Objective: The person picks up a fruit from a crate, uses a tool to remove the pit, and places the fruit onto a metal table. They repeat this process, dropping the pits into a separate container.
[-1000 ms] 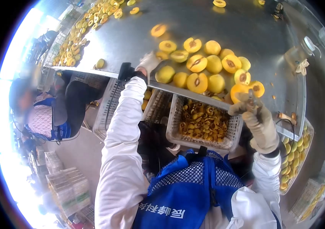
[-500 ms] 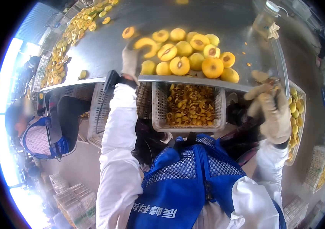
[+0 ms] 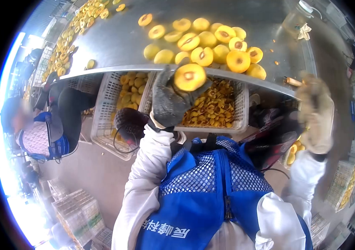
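Note:
My left hand [image 3: 170, 98], in a dark grey glove, is closed around a halved yellow peach [image 3: 190, 77] at the table's front edge. The cut face points up, with a brownish centre. Beneath it stands a white crate [image 3: 240, 118] with many small brown-yellow peach scraps [image 3: 215, 110]. My right hand [image 3: 315, 112], in a beige glove, is off to the right near the table corner and smeared by motion. A short wood-coloured tool [image 3: 292, 81] sticks out from its fingers, which look closed on it. Peach halves [image 3: 202, 56] lie grouped on the table ahead.
The metal table [image 3: 115, 46] spans the front, with more peach halves [image 3: 58, 60] along its left side. A crate of peaches [image 3: 132, 89] stands below at left. A clear jug [image 3: 296, 18] and a crumpled cloth [image 3: 304, 31] are at right. Another person [image 3: 46, 133] sits at left.
My left hand has come back from among the peaches on the table and now holds a half over the scrap crate. My right hand has moved slightly right.

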`<act>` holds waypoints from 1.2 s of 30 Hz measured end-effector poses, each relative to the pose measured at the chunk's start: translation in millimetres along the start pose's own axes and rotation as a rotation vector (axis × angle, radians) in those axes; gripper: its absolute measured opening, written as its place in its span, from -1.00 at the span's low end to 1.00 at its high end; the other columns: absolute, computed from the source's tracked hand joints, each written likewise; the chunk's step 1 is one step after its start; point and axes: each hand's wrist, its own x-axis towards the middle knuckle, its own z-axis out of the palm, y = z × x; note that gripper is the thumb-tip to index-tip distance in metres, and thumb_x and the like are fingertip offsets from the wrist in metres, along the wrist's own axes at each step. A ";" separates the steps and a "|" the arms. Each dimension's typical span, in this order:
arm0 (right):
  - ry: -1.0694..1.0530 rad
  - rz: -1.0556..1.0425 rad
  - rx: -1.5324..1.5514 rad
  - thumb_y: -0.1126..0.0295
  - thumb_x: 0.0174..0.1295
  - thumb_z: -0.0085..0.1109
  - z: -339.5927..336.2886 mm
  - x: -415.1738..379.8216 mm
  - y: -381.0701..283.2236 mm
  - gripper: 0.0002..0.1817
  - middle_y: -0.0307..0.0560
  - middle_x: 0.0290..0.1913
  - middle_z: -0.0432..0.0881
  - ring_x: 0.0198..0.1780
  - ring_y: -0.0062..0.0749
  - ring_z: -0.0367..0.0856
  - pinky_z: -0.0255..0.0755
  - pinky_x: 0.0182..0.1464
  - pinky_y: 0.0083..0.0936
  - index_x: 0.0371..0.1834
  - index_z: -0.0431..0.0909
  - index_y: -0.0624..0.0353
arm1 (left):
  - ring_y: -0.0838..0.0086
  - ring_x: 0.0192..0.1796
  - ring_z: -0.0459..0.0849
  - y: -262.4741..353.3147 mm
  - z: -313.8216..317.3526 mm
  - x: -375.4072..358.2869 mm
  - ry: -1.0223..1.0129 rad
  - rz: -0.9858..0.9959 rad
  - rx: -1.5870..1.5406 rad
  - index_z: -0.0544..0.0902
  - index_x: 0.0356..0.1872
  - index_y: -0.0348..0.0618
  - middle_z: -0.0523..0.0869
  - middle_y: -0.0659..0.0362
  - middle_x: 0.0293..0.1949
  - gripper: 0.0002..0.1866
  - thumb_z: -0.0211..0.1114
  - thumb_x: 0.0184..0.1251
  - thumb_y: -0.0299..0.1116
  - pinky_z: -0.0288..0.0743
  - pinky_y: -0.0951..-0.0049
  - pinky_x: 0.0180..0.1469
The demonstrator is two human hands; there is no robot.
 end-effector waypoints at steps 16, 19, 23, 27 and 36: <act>-0.396 0.643 0.114 0.30 0.40 0.17 150.4 -17.6 19.2 -0.66 -0.19 -0.39 0.56 -0.68 -0.63 0.37 0.30 -0.61 -0.57 0.14 0.47 0.22 | 0.23 -0.11 0.76 -32.7 -34.6 -26.7 0.098 0.436 1.238 0.56 0.08 -0.32 0.73 -0.02 -0.10 -0.55 0.49 0.16 -0.57 0.62 0.33 -0.01; -0.444 0.510 -0.041 0.28 0.38 0.20 152.6 -16.6 27.4 -0.64 0.06 -0.31 0.67 -0.41 -0.21 0.68 0.53 -0.31 -0.38 0.12 0.46 0.26 | 0.15 -0.04 0.71 -26.6 -30.2 -30.0 0.066 0.447 1.328 0.54 0.10 -0.30 0.68 -0.03 -0.03 -0.48 0.50 0.08 -0.60 0.59 0.30 0.04; -0.504 0.291 -0.313 0.23 0.41 0.19 160.0 -19.7 24.4 -0.55 0.19 -0.13 0.67 -0.12 -0.06 0.69 0.53 -0.02 -0.33 0.24 0.41 0.27 | 0.08 0.09 0.63 -25.5 -41.2 -31.6 0.016 0.457 1.471 0.53 0.16 -0.32 0.63 -0.07 0.03 -0.47 0.26 0.05 -0.70 0.50 0.22 0.17; -0.540 0.275 -0.429 0.16 0.41 0.17 165.8 -18.3 23.5 -0.51 0.42 -0.10 0.65 -0.01 0.30 0.64 0.50 0.02 -0.09 0.24 0.42 0.27 | 0.03 0.09 0.62 -26.3 -52.1 -28.8 -0.038 0.534 1.563 0.61 0.06 -0.29 0.63 -0.06 0.03 -0.55 0.28 0.04 -0.66 0.48 0.22 0.17; -0.649 0.183 -0.450 0.22 0.39 0.15 170.0 -18.4 43.7 -0.61 0.39 -0.21 0.66 -0.10 0.30 0.66 0.49 -0.10 -0.02 0.08 0.43 0.32 | 0.04 0.13 0.61 -23.5 -45.8 -32.4 -0.027 0.419 1.435 0.57 0.12 -0.30 0.66 -0.05 0.05 -0.48 0.31 0.01 -0.62 0.43 0.18 0.28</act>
